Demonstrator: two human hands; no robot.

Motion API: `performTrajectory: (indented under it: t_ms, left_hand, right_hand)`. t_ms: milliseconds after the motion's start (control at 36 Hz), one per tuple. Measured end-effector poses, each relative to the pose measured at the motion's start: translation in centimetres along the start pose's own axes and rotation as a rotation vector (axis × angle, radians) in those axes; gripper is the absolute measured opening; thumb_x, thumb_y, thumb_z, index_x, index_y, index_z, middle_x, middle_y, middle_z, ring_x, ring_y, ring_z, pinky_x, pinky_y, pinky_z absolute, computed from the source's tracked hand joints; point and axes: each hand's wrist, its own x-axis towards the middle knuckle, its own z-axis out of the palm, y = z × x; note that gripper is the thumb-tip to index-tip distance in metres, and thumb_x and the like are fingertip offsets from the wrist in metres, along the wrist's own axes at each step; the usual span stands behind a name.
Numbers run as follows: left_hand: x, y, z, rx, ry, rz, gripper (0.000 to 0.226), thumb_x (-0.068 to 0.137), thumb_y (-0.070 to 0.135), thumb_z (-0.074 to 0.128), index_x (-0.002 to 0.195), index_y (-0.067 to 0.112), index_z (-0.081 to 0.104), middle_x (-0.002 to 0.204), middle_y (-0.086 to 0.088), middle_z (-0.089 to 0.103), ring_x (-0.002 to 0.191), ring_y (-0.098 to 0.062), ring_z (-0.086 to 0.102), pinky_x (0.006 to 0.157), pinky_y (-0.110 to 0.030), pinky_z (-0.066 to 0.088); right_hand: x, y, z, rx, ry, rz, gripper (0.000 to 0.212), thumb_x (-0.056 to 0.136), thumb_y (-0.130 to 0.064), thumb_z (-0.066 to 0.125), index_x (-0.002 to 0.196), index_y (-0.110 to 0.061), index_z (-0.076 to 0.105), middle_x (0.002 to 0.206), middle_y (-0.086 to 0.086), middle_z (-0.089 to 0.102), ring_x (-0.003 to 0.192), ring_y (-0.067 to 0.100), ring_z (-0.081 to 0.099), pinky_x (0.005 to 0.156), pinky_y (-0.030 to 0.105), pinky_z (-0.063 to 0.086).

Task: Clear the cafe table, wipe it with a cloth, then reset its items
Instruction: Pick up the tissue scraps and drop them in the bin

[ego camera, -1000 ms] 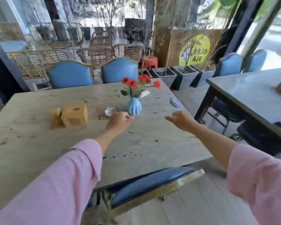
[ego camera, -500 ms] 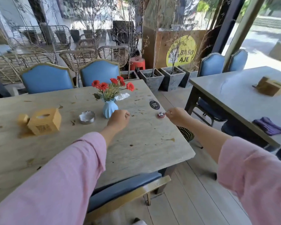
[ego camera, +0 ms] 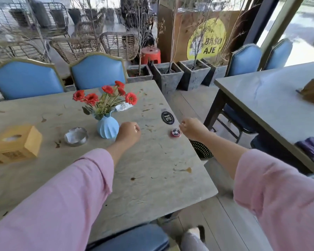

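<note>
Spanning a stained stone café table (ego camera: pixel 152 178) among blue chairs (ego camera: pixel 98 71), both grips curled, empty: left hand (ego camera: pixel 128 132), right hand (ego camera: pixel 193 127)

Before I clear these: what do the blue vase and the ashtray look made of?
Blue vase: probably glazed ceramic, judging by its smooth ribbed body with a soft sheen. Ashtray: apparently metal, with a grey reflective rim; crumpled white paper sits inside it.

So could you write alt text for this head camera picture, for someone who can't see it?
A person in pink sleeves reaches over a worn cafe table, the left hand a fist beside a blue vase of red flowers, the right hand by a small red disc. A tissue box, an ashtray and a black number tag also sit there; blue chairs stand behind.
</note>
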Motion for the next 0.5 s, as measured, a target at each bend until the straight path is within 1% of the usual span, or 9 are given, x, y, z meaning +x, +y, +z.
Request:
performTrajectory:
  t_ms: [83,139,194,250,333,361,444,500]
  left_hand:
    - [2.2,-0.2,2.4,-0.016,0.005,-0.045,0.022,0.084,0.001,0.056,0.1,0.007,0.071,0.108,-0.014,0.068,0.099,-0.029,0.062,0.074,-0.023,0.039]
    - [3.7,-0.1,3.9,-0.021,0.019,-0.08,0.025,0.083,-0.001,0.055,0.102,0.006,0.07,0.113,-0.016,0.063,0.101,-0.031,0.061,0.077,-0.024,0.039]
    - [5.3,0.0,5.6,-0.026,0.051,-0.107,0.025,0.081,-0.003,0.055,0.101,0.003,0.07,0.113,-0.019,0.058,0.1,-0.035,0.059,0.083,-0.028,0.042]
    - [7.1,-0.1,7.2,-0.033,0.071,-0.138,0.027,0.081,-0.005,0.054,0.102,0.003,0.069,0.114,-0.02,0.054,0.099,-0.036,0.058,0.087,-0.033,0.043]
    - [10.0,-0.3,9.6,-0.074,0.101,-0.208,0.03,0.081,-0.007,0.051,0.103,0.004,0.069,0.115,-0.019,0.053,0.099,-0.036,0.058,0.088,-0.034,0.043]
    - [10.9,-0.4,10.4,-0.089,0.117,-0.233,0.031,0.081,-0.007,0.05,0.102,0.005,0.069,0.113,-0.019,0.053,0.098,-0.036,0.057,0.087,-0.033,0.043]
    - [13.6,-0.8,12.4,-0.129,0.149,-0.286,0.033,0.079,-0.008,0.049,0.101,0.006,0.07,0.11,-0.018,0.056,0.098,-0.033,0.057,0.084,-0.027,0.039]
    - [15.6,-1.6,13.6,-0.139,0.179,-0.301,0.036,0.077,-0.01,0.049,0.101,0.006,0.07,0.109,-0.018,0.057,0.1,-0.033,0.056,0.086,-0.026,0.038]
  right_hand:
    - [3.1,1.5,0.3,-0.029,0.002,-0.015,0.032,0.098,-0.031,0.045,0.075,-0.009,0.053,0.074,0.009,0.055,0.072,0.031,0.052,0.06,0.033,0.035]
    - [5.3,2.7,0.7,-0.021,0.014,-0.008,0.042,0.098,-0.035,0.046,0.066,-0.009,0.051,0.064,0.006,0.052,0.065,0.03,0.052,0.054,0.031,0.032]
    - [7.5,4.0,1.3,-0.006,0.028,-0.003,0.05,0.098,-0.041,0.046,0.061,-0.008,0.05,0.06,0.005,0.051,0.059,0.028,0.051,0.048,0.028,0.03]
    - [9.9,5.1,2.0,-0.012,0.022,0.002,0.055,0.098,-0.047,0.045,0.058,-0.01,0.047,0.06,0.004,0.05,0.057,0.027,0.048,0.047,0.028,0.029]
    - [13.6,6.5,3.1,-0.025,0.013,-0.012,0.055,0.098,-0.05,0.04,0.067,-0.008,0.057,0.065,0.005,0.056,0.062,0.03,0.053,0.049,0.029,0.032]
    - [14.8,7.0,3.4,-0.014,0.003,-0.02,0.055,0.098,-0.05,0.04,0.067,-0.009,0.057,0.064,0.005,0.056,0.061,0.029,0.054,0.048,0.028,0.031]
    - [18.8,8.1,4.4,0.015,-0.013,-0.059,0.054,0.099,-0.047,0.037,0.058,-0.015,0.043,0.058,0.0,0.049,0.056,0.025,0.049,0.047,0.027,0.03]
    - [21.6,8.6,5.0,0.026,-0.016,-0.11,0.051,0.1,-0.047,0.035,0.057,-0.021,0.041,0.066,-0.001,0.052,0.063,0.023,0.052,0.053,0.028,0.036]
